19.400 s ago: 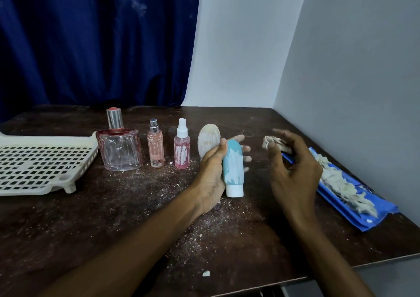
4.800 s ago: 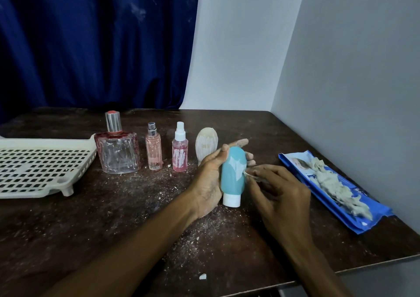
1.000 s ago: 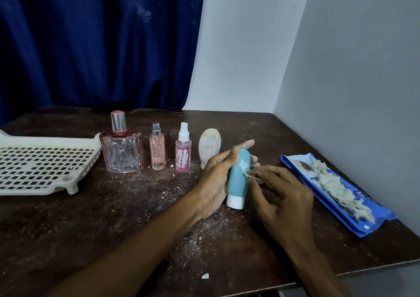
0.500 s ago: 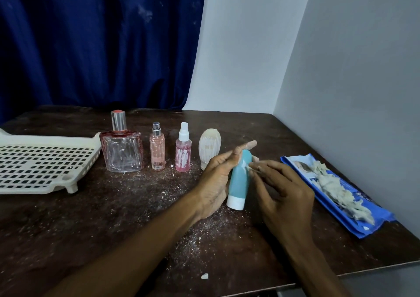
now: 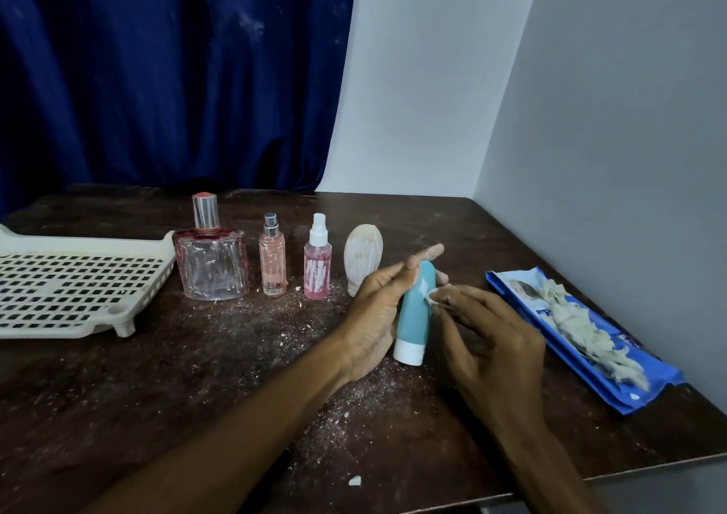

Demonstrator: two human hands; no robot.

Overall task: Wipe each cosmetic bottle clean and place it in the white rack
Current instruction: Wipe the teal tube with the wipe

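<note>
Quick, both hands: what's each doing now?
Left hand: grips the teal plastic tube with white cap.
Right hand: pinches a small white wipe scrap against it.

The white rack (image 5: 90,244) is cut off at the left edge. One side of the teal tube (image 5: 414,316) is covered by the left hand (image 5: 375,316), and the wipe scrap (image 5: 432,300) is largely hidden by the right hand (image 5: 491,342) (only a pale tip shows).
</note>
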